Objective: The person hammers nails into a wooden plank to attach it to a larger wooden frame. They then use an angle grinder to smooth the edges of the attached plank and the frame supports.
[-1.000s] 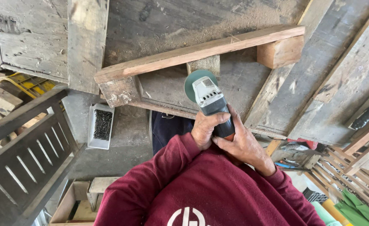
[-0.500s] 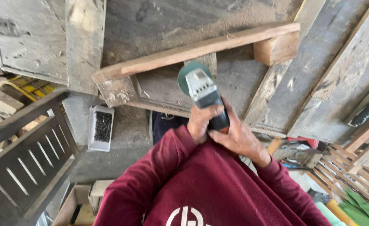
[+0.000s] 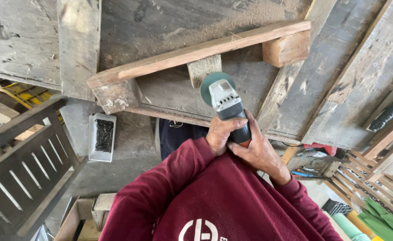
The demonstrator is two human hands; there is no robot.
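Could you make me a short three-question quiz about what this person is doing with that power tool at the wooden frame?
1. True or false: both hands grip the angle grinder.
2. Which block is the grinder's disc nearest: A the middle block, B the right end block, C the left end block?
3. What fills the small white box on the floor?

Key
1. True: left hand and right hand both hold its body.
2. A.
3. Dark nails or screws.

The rear grip of the grey-and-black angle grinder (image 3: 226, 105) is hidden under both hands. At twelve o'clock its green disc (image 3: 210, 85) covers the lower end of the short upright wooden block (image 3: 204, 68). The maroon sweatshirt (image 3: 214, 196) runs off at six o'clock.
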